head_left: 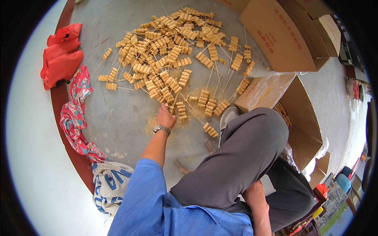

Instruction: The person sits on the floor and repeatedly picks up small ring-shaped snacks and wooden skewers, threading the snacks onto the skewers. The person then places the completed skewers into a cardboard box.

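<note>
My left hand (pixel 166 117), with a metal watch (pixel 162 128) at the wrist, reaches to the near edge of a loose heap of skewers (pixel 161 51) on the grey floor. Each thin stick carries several short, tan, ridged rolls side by side. Thumb and fingers close around the rolls of one skewer (pixel 172 109) at the heap's edge. Another skewer (pixel 181 110) lies just right of the fingertips. My right hand (pixel 255 193) rests low by my bent leg, its fingers hidden behind the trousers.
An open cardboard box (pixel 303 129) lined with clear plastic stands right of my knee, tan pieces inside. Larger cardboard (pixel 271 35) leans at the far right. Red cloth (pixel 63 57), a floral cloth (pixel 74 118) and a white sack (pixel 112 181) lie along the left edge. Crumbs surround the heap.
</note>
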Tool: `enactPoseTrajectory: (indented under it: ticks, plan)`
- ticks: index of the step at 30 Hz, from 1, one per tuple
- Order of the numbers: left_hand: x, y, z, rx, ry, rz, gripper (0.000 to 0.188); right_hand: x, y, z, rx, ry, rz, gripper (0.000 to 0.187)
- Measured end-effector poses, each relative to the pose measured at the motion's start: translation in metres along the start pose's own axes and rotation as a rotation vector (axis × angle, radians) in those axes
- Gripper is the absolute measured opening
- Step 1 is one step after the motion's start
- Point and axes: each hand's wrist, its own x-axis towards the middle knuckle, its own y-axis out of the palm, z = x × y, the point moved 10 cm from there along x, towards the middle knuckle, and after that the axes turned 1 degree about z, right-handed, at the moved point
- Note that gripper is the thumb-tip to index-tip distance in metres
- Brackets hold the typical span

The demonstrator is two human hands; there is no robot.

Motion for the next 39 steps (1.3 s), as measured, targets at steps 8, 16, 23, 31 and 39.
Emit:
enactPoseTrajectory:
  ticks: [8, 16, 23, 31, 39]
  plan:
    - [-0.029, 0.014, 0.013, -0.097, -0.035, 0.023, 0.084, 0.003, -0.043, -0.015, -0.077, 0.191, 0.015, 0.023]
    - [-0.018, 0.026, 0.016, -0.138, -0.085, -0.058, 0.068, -0.008, -0.037, -0.004, -0.040, 0.172, 0.024, 0.024]
    - [-0.056, 0.025, 0.055, -0.431, -0.126, 0.101, 0.055, -0.008, -0.111, 0.015, 0.090, 0.172, -0.227, 0.028]
    - [-0.150, -0.104, -0.010, -0.647, 0.177, 0.571, 0.067, -0.017, -0.224, 0.185, -0.257, -0.433, -0.644, 0.042]
    - [-0.235, -0.293, -0.166, -0.096, 0.841, 0.289, 0.077, 0.053, -0.153, 0.270, -0.820, -0.759, -0.543, 0.041]
